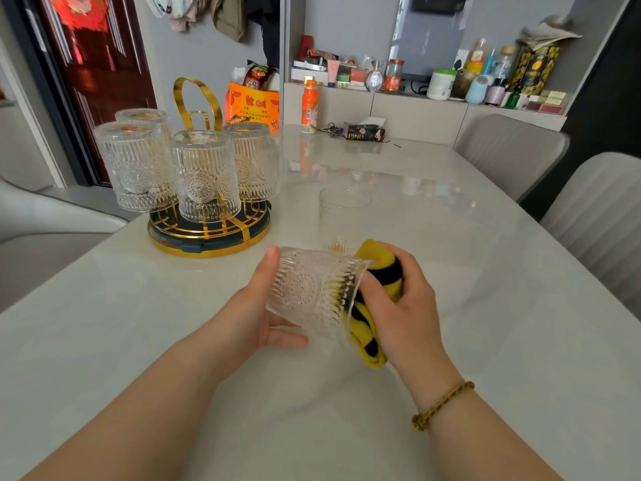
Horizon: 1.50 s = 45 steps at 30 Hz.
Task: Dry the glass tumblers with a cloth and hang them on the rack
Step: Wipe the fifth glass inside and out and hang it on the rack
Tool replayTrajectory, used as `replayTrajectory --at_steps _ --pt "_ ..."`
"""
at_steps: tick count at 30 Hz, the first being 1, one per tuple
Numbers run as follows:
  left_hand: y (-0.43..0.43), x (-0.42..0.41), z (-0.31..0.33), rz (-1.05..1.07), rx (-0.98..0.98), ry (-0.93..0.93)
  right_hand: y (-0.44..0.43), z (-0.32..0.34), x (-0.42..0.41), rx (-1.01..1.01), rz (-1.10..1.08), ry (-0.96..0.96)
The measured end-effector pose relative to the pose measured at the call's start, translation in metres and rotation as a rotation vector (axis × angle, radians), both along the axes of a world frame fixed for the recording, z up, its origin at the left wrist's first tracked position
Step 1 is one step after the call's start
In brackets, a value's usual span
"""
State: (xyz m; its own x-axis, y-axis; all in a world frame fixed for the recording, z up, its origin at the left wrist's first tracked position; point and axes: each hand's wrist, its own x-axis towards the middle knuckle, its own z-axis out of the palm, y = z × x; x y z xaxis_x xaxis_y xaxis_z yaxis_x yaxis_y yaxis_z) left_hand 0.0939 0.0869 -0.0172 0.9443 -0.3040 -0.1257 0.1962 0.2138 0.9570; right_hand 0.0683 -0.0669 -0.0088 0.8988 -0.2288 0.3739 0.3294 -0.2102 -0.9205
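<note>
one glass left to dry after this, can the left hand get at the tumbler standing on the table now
Probably not yet: the left hand grips the tumbler being wiped, the right hand holds the cloth in its mouth. The standing tumbler sits unobstructed behind, so a freed hand should reach it.

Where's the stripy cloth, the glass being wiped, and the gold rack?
stripy cloth (371, 357): head view, lower folded end.
held glass (308, 289): head view, patterned side wall.
gold rack (208, 251): head view, front base rim.
</note>
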Motion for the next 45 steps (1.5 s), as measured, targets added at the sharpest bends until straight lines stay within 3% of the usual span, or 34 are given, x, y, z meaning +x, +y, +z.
replayTrajectory --at_steps 3,8,13,18,23,26,32,35,41,45 --pt "-0.001 -0.001 0.001 0.013 -0.026 -0.047 0.0 -0.005 0.003 0.071 -0.03 0.084" --pt "0.006 0.002 0.0 0.028 -0.1 -0.18 0.006 -0.012 0.006 0.617 0.275 0.488" --pt "0.005 0.003 -0.002 0.052 -0.205 -0.155 -0.001 -0.004 0.007 0.838 0.35 0.52" --pt "0.008 0.004 0.003 0.109 -0.293 -0.157 -0.005 -0.005 0.008 0.899 0.312 0.474" --pt "0.012 0.005 0.008 0.157 -0.435 -0.177 -0.005 -0.005 0.009 0.879 0.351 0.535" --pt "0.011 0.006 0.006 0.124 -0.426 -0.204 0.002 -0.009 0.008 0.859 0.368 0.555" --pt "0.001 0.007 -0.005 0.164 -0.258 -0.183 0.008 -0.009 0.001 0.789 0.384 0.576" --pt "-0.004 0.006 -0.005 0.215 -0.063 -0.2 0.004 -0.007 0.0 0.746 0.369 0.575" --pt "0.001 0.003 -0.004 0.093 0.302 -0.276 -0.002 -0.003 0.005 0.609 0.148 0.343" --pt "0.002 -0.001 -0.004 -0.048 0.324 -0.26 -0.005 0.003 0.004 0.589 0.118 0.248"
